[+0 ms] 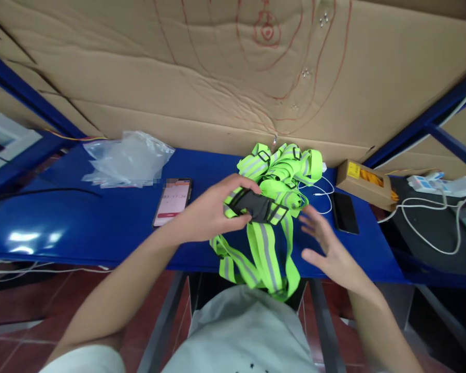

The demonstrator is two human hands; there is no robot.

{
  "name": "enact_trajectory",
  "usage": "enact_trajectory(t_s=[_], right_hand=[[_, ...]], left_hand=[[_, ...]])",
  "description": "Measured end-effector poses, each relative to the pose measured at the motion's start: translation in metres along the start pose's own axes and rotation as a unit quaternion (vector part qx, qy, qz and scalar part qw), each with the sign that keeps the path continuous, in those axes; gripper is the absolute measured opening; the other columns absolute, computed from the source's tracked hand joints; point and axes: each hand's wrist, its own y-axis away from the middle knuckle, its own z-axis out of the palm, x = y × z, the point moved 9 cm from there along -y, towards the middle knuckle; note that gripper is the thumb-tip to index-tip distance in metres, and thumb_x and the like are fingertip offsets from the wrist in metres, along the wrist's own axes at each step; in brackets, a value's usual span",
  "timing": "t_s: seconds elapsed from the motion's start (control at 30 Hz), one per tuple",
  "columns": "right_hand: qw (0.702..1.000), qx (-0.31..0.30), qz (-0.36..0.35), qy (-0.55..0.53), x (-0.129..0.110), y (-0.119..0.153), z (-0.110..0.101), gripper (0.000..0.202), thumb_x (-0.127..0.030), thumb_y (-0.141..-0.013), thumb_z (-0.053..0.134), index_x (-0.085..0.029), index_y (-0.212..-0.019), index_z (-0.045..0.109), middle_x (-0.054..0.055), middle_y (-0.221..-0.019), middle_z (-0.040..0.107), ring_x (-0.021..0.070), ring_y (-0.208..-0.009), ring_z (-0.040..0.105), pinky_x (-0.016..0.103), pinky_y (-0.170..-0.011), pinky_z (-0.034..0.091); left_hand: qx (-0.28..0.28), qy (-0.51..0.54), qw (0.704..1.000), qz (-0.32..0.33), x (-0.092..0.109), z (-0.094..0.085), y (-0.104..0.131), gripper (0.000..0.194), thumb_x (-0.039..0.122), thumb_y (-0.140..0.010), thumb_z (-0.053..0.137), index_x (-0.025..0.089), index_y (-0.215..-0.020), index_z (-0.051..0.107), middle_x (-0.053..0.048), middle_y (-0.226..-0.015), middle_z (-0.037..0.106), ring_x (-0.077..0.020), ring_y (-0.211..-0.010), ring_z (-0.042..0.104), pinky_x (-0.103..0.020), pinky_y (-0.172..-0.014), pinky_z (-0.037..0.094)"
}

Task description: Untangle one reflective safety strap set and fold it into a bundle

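My left hand (233, 204) grips a black plastic buckle (258, 205) on a neon green reflective strap (267, 251), thumb below and fingers above. Loops of this strap, with a grey stripe along the middle, hang down over the table's front edge toward my lap. Just right of the buckle, my right hand (322, 243) is held apart from it, fingers spread and nothing in them. Behind the buckle lies a heap of more neon green straps (281, 168) with black slider buckles, partly hidden by my left hand.
On the blue table (112, 217) are clear plastic bags (132, 158) and a lit phone (173, 202) at left. A dark phone (345, 212), a white cable (328, 194) and a cardboard box (363, 181) with orange contents lie at right. A cardboard panel (217, 103) stands behind.
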Motion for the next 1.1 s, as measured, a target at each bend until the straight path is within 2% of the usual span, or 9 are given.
enact_trajectory(t_s=[0.07, 0.2, 0.37, 0.53, 0.73, 0.83, 0.93, 1.0, 1.1], right_hand=[[0.988, 0.095, -0.062, 0.105, -0.034, -0.004, -0.004, 0.090, -0.043, -0.092, 0.073, -0.039, -0.164, 0.018, 0.009, -0.171, 0.024, 0.0318, -0.153, 0.039, 0.059, -0.124, 0.038], [0.948, 0.059, -0.099, 0.295, -0.071, -0.029, 0.040, 0.083, -0.035, -0.091, 0.072, -0.028, -0.161, 0.028, 0.015, -0.158, 0.042, 0.0349, -0.146, 0.045, 0.058, -0.119, 0.045], [0.913, 0.046, -0.106, 0.391, -0.068, -0.053, 0.059, 0.065, -0.013, -0.084, 0.066, -0.012, -0.145, 0.043, 0.018, -0.125, 0.056, 0.0345, -0.117, 0.059, 0.051, -0.099, 0.057], [0.857, 0.025, -0.137, 0.496, -0.071, -0.060, 0.065, 0.063, -0.014, -0.084, 0.064, -0.007, -0.144, 0.044, 0.017, -0.117, 0.057, 0.0352, -0.108, 0.060, 0.050, -0.094, 0.057], [0.828, 0.013, -0.101, 0.552, -0.067, -0.066, 0.059, 0.051, -0.022, -0.083, 0.067, -0.007, -0.130, 0.054, 0.018, -0.110, 0.058, 0.0360, -0.100, 0.060, 0.051, -0.087, 0.056], [0.848, 0.048, -0.072, 0.522, -0.059, -0.063, 0.022, 0.054, -0.027, -0.083, 0.068, -0.009, -0.131, 0.053, 0.020, -0.115, 0.059, 0.0382, -0.108, 0.060, 0.054, -0.092, 0.055], [0.898, 0.088, -0.081, 0.424, -0.055, -0.050, -0.036, 0.060, -0.035, -0.085, 0.066, -0.013, -0.138, 0.050, 0.019, -0.122, 0.060, 0.0345, -0.113, 0.061, 0.052, -0.099, 0.052], [0.893, 0.176, -0.070, 0.408, -0.054, -0.035, -0.092, 0.061, -0.039, -0.087, 0.065, -0.011, -0.140, 0.051, 0.021, -0.124, 0.061, 0.0332, -0.113, 0.061, 0.050, -0.101, 0.049], [0.862, 0.325, -0.036, 0.388, -0.047, -0.007, -0.180, 0.067, -0.031, -0.081, 0.066, -0.010, -0.143, 0.050, 0.022, -0.126, 0.061, 0.0296, -0.107, 0.063, 0.046, -0.098, 0.050]], left_hand=[[-0.002, 0.017, 0.999, 0.028, 0.007, 0.020, 0.000, 0.036, 0.014, -0.084, 0.069, 0.021, -0.118, 0.060, -0.003, -0.115, 0.066, -0.0178, -0.107, 0.065, -0.029, -0.097, 0.051], [0.009, 0.033, 0.997, 0.069, 0.016, 0.046, 0.000, 0.039, 0.009, -0.084, 0.064, 0.020, -0.121, 0.057, -0.005, -0.120, 0.064, -0.0182, -0.113, 0.064, -0.030, -0.101, 0.051], [-0.046, -0.131, 0.988, 0.063, 0.003, 0.058, 0.002, 0.043, 0.012, -0.088, 0.066, 0.021, -0.129, 0.055, -0.006, -0.123, 0.065, -0.0202, -0.105, 0.069, -0.031, -0.087, 0.056], [-0.057, -0.386, 0.911, 0.134, 0.008, 0.056, 0.006, 0.021, 0.024, -0.099, 0.060, 0.014, -0.117, 0.064, -0.009, -0.109, 0.073, -0.0275, -0.096, 0.073, -0.044, -0.089, 0.055], [-0.040, -0.433, 0.889, 0.145, 0.014, 0.052, 0.005, 0.017, 0.026, -0.097, 0.059, 0.014, -0.102, 0.070, -0.010, -0.098, 0.076, -0.0270, -0.089, 0.074, -0.042, -0.082, 0.054], [0.037, -0.374, 0.925, 0.058, -0.002, 0.018, 0.009, 0.016, 0.030, -0.094, 0.062, 0.018, -0.098, 0.072, -0.009, -0.101, 0.078, -0.0254, -0.088, 0.074, -0.037, -0.076, 0.055], [0.176, -0.162, 0.970, -0.046, -0.040, -0.044, 0.025, 0.023, 0.039, -0.091, 0.067, 0.023, -0.107, 0.072, -0.003, -0.107, 0.079, -0.0208, -0.089, 0.074, -0.034, -0.077, 0.058], [0.263, -0.002, 0.961, -0.088, -0.076, -0.089, 0.040, 0.022, 0.039, -0.088, 0.070, 0.021, -0.101, 0.071, 0.001, -0.099, 0.079, -0.0175, -0.083, 0.072, -0.035, -0.075, 0.059], [0.418, 0.109, 0.899, -0.075, -0.124, -0.165, 0.068, 0.028, 0.039, -0.079, 0.076, 0.018, -0.080, 0.059, 0.006, -0.085, 0.073, -0.0143, -0.076, 0.068, -0.034, -0.066, 0.058]])
